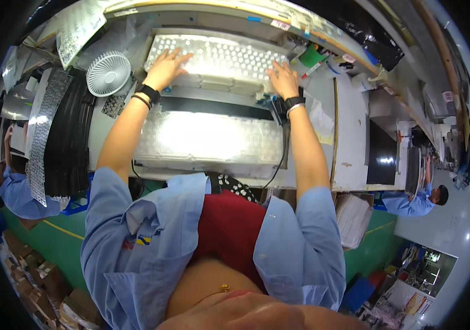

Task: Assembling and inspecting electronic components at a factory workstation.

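1. Fingers [179, 55] of the left hand [164, 67] lie spread and flat on the clear blister tray [218, 58], at its left end.
2. Right hand [283, 80] rests at the tray's right end, fingers spread, palm down.
3. Between both wrists, nearer the body, a second clear tray [207, 140] lies on the tabletop [350, 143].
4. Beyond the left fingers' outer side stands a small white fan [108, 73].

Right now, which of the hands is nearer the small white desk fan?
Left. The left hand rests on the far clear tray just right of the fan; the right hand lies across the tray.
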### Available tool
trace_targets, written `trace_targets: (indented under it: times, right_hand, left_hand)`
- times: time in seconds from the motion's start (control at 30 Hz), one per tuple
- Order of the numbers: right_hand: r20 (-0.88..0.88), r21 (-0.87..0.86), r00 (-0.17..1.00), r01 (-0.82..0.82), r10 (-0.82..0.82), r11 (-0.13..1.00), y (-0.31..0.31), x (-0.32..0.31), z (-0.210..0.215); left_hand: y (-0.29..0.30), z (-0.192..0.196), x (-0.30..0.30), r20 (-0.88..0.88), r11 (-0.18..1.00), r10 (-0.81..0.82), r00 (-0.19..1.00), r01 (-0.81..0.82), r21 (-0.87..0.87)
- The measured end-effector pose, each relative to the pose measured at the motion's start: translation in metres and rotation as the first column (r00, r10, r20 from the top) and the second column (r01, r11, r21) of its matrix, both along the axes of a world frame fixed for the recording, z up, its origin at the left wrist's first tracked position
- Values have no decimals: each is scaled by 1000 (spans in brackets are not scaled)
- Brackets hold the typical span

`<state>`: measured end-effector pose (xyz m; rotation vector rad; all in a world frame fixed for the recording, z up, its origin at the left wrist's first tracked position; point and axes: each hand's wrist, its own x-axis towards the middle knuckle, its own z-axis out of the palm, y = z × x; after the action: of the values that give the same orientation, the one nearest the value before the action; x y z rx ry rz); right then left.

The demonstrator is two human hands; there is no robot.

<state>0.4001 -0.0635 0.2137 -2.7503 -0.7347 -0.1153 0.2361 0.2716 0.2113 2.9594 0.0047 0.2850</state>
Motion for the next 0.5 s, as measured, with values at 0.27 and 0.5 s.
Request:
trace_targets:
  times: [0.27,0.5]
  right_hand:
    - [178,213,970,-200,163,956,-16,-78,56]
    - [-76,455,826,-470,558,757,82,-237,-7]
  left_hand:
    - [-31,48,-84,123,943,17,992,25,-331]
    - [-150,-28,-143,51,966,-169,984,175,-189]
